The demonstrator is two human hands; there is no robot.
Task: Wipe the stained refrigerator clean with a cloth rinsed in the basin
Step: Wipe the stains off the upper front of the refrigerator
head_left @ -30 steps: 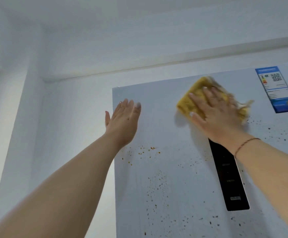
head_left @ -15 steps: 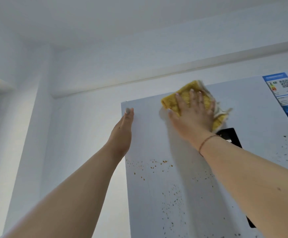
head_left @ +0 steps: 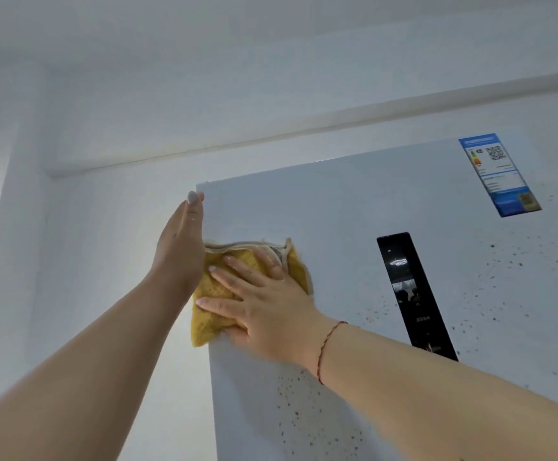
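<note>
Under the flat, spread right hand [head_left: 264, 304], a yellow woven cloth [head_left: 216, 314] presses the white refrigerator door [head_left: 331, 207] beside its edge, where the straight-fingered left hand [head_left: 179, 247] braces. Firm, overlapping downward strokes should lift the brown specks [head_left: 291, 390] below.

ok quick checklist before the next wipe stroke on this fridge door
1. Cloth flat under right hand: ok, fingers spread on it.
2. Cloth fully on the refrigerator door: not ok, its lower left corner hangs past the door's left edge.
3. Left hand bracing the door edge: ok, open against it.
4. Specks below the cloth: not ok, still there.
5. Specks right of the black panel: not ok.
6. Cloth damp enough: cannot tell.
</note>
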